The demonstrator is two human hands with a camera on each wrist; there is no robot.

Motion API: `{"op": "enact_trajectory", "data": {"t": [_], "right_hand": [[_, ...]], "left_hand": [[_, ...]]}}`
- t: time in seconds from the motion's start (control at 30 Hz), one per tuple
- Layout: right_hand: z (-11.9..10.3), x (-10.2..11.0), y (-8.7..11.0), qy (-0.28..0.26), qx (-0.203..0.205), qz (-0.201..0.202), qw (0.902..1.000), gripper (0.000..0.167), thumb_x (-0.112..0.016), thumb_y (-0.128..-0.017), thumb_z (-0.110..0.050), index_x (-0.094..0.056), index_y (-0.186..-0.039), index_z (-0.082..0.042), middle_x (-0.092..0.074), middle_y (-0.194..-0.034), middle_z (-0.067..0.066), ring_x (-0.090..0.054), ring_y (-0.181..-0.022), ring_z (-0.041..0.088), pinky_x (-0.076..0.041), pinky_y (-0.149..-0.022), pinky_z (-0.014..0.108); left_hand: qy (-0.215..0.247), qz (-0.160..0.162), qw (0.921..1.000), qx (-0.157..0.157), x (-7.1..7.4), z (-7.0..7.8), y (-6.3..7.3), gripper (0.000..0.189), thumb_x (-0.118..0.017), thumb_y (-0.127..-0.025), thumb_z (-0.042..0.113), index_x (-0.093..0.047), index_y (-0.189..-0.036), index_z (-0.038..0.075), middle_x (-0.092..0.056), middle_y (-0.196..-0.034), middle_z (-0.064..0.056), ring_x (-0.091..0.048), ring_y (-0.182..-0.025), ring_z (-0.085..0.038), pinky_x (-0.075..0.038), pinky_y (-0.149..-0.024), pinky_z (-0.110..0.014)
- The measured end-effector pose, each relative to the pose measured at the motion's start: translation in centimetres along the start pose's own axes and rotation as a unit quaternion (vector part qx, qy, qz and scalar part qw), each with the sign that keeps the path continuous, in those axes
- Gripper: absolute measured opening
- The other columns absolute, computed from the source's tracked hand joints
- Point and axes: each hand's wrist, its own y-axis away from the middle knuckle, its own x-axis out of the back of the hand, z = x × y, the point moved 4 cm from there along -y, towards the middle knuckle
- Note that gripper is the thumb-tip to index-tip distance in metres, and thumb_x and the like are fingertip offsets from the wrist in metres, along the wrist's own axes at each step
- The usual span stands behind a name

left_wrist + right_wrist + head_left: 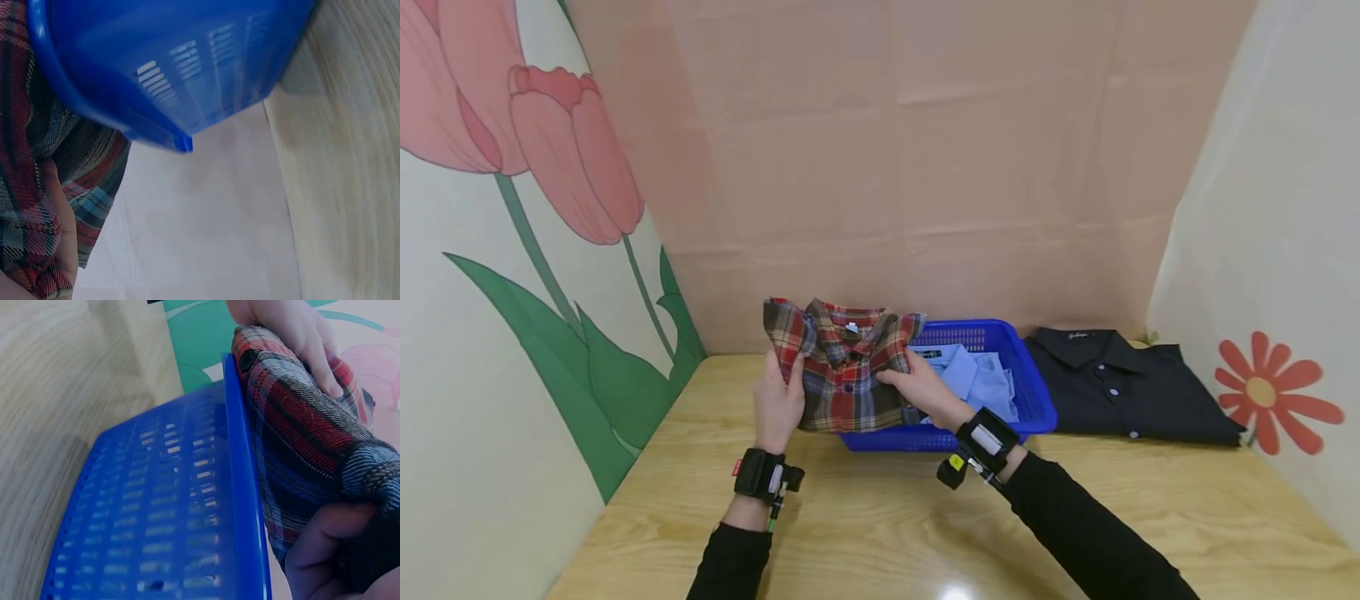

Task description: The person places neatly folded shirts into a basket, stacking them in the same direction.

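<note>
A folded plaid shirt in red, brown and blue is held up by both hands above the left part of a blue basket. On its left side my left hand grips the cloth, thumb in front. The right hand pinches the opposite side, and its curled fingers show in the right wrist view. Inside the basket lies a light blue shirt, partly hidden by the right hand and the plaid shirt. In the left wrist view the plaid cloth hangs beside the basket's rim.
A folded black shirt lies on the wooden table, right of the basket. Behind stands a pinkish-brown backdrop. Side panels carry a painted tulip at left and a painted red flower at right.
</note>
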Motion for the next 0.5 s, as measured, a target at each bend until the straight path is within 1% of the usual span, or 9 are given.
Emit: {"op": "enact_trajectory", "data": {"t": [0.13,0.2,0.33,0.37,0.5], "right_hand": [[0.5,0.8,0.0,0.003,0.006,0.004,1.0000,0.074,-0.059,-0.096,-0.033,-0.021,-0.156,-0.014,-0.037,-0.155,0.012,-0.033,-0.143,0.034,-0.029,-0.115,0.055],[0.7,1.2,0.0,0.007,0.011,-0.002,0.9999,0.070,-0.059,-0.096,-0.031,-0.025,-0.155,-0.014,-0.041,-0.152,0.012,-0.038,-0.140,0.034,-0.031,-0.113,0.054],[1.2,1.8,0.4,0.015,0.016,-0.017,0.9996,0.067,-0.058,-0.096,-0.027,-0.027,-0.154,-0.015,-0.041,-0.152,0.012,-0.039,-0.139,0.033,-0.032,-0.112,0.054],[1.3,2.0,0.5,0.017,0.018,-0.021,0.9995,0.064,-0.058,-0.096,-0.026,-0.030,-0.153,-0.015,-0.044,-0.149,0.012,-0.042,-0.137,0.033,-0.033,-0.111,0.054],[1.9,2.9,0.6,0.023,0.031,-0.030,0.9988,0.059,-0.056,-0.098,-0.024,-0.033,-0.151,-0.014,-0.049,-0.145,0.013,-0.046,-0.132,0.032,-0.036,-0.108,0.051]], "left_hand": [[0.013,-0.011,0.9999,0.005,-0.6,0.4,0.2,0.036,-0.054,-0.102,0.032,-0.053,-0.120,0.002,-0.069,-0.086,-0.021,-0.068,-0.070,-0.034,-0.050,-0.055,-0.043],[0.020,-0.017,0.9996,0.009,-0.9,0.5,0.2,0.035,-0.053,-0.102,0.033,-0.054,-0.120,0.002,-0.069,-0.085,-0.020,-0.067,-0.069,-0.032,-0.049,-0.054,-0.041],[0.034,-0.038,0.9984,0.023,-1.8,0.6,0.2,0.034,-0.052,-0.102,0.032,-0.053,-0.121,0.004,-0.070,-0.087,-0.018,-0.068,-0.069,-0.028,-0.049,-0.053,-0.037],[0.035,-0.043,0.9981,0.026,-2.0,0.7,0.2,0.034,-0.052,-0.102,0.032,-0.053,-0.121,0.004,-0.070,-0.088,-0.018,-0.068,-0.070,-0.029,-0.049,-0.054,-0.037],[0.037,-0.067,0.9963,0.041,-2.8,1.0,0.1,0.034,-0.052,-0.101,0.031,-0.053,-0.121,0.004,-0.070,-0.094,-0.020,-0.067,-0.077,-0.031,-0.050,-0.059,-0.040]]}}
